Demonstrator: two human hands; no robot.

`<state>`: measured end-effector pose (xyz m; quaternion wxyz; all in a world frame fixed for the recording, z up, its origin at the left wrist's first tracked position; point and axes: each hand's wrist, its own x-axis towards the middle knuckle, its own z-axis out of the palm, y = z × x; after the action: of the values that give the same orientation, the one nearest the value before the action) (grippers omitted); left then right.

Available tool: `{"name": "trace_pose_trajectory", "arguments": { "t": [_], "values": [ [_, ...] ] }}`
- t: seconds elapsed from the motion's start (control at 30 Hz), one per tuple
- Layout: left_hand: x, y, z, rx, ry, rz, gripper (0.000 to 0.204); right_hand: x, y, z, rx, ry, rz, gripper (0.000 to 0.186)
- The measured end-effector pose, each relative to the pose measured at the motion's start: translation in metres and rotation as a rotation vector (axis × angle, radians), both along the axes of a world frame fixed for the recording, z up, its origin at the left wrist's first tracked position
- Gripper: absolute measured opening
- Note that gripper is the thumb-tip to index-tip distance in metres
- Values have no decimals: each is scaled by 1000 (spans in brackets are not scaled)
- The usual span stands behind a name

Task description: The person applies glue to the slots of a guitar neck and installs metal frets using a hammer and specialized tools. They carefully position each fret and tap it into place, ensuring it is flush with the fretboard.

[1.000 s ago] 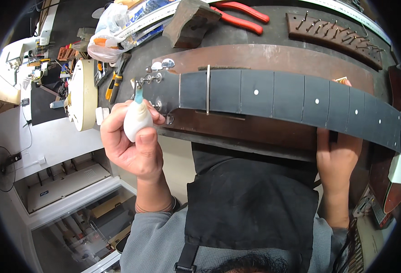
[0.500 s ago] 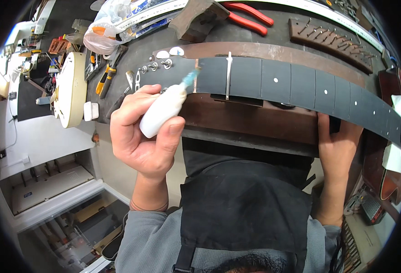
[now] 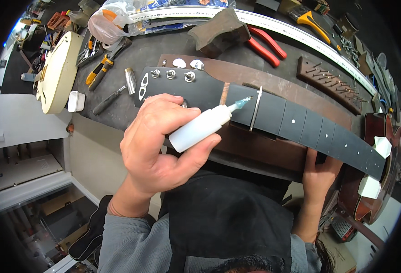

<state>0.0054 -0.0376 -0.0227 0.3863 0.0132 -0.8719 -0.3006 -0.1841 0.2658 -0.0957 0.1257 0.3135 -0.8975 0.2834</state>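
My left hand is closed around a small white squeeze bottle with a teal nozzle. The nozzle tip hovers over the dark fretboard of a guitar neck, between the brown strip at the nut position and a silver fret wire. That wire lies across the board, its ends sticking out past both edges. To the left is the black headstock with metal tuner posts, partly covered by my hand. My right hand is at the neck's near edge farther right, with its fingertips hidden beneath the neck.
Red-handled pliers, a dark shaped block and a long ruler lie behind the neck. Toward the right stand a wooden rack of pins and the brown guitar body. A hammer and a cream guitar body are at left.
My left hand has carried the bottle rightward along the neck, past the brown strip toward the fret wire, and tilted it flatter. The whole view has also shifted.
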Motion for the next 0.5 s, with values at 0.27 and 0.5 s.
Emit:
{"name": "trace_pose_trajectory", "arguments": {
  "t": [0.27, 0.5],
  "values": [
    [-1, -1, 10, -30, -58, 23, 47, 1, 0, 1, -55, -79, 49, 54],
    [-4, -3, 14, -46, -87, 11, 47, -1, -1, 4, -4, -43, 69, 58]
  ]
}}
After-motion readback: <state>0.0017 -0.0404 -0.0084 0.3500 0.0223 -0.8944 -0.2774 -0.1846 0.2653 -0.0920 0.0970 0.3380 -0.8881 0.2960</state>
